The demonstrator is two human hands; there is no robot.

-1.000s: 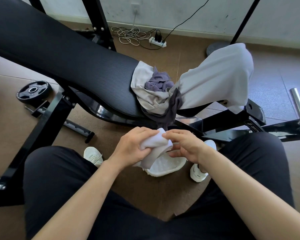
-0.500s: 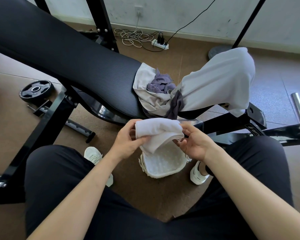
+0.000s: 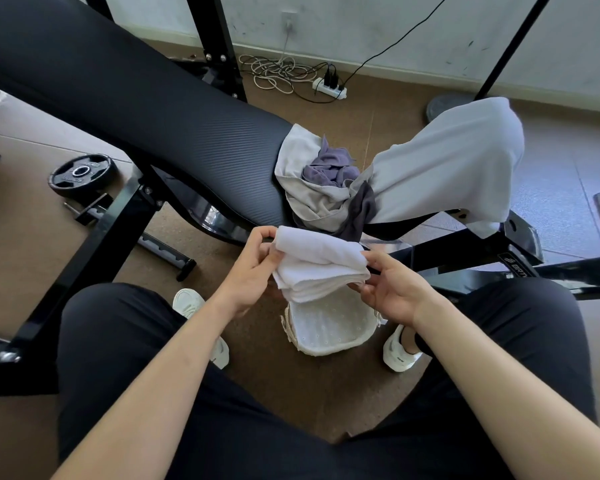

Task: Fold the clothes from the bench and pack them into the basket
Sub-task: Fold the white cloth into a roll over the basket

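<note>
1. The left hand (image 3: 253,268) is seen at the centre of the frame, its thumb and fingertips pinched on the left edge of a folded white cloth (image 3: 319,265).
2. The right hand (image 3: 392,289), just right of centre, is curled round the cloth's right end, with the thumb on top and the fingers underneath.
3. The white cloth is held between both hands in several stacked layers. It is held over the far rim of the basket (image 3: 326,336), though whether its lower edge touches that rim cannot be told from this angle.
4. The basket is set on the brown floor below the centre of the frame, between two white shoes (image 3: 400,355). A pale, dotted lining is shown inside it.
5. Black trousers are seen on the seated person's legs, spread to either side of the basket across the lower frame.
6. The black padded bench (image 3: 153,109) is stretched from the upper left down to the centre, just beyond the hands.
7. At the bench's near end a heap of clothes is piled: a beige garment (image 3: 302,174), a crumpled purple cloth (image 3: 326,168) on top of it, and a dark grey piece (image 3: 361,209) hanging down.
8. A large pale grey garment (image 3: 447,168) is draped over the frame at the right of centre, touching the heap.
9. A black weight plate (image 3: 80,173) is laid on the floor at the left, and a power strip (image 3: 329,88) with coiled cables is placed by the wall at the top.
</note>
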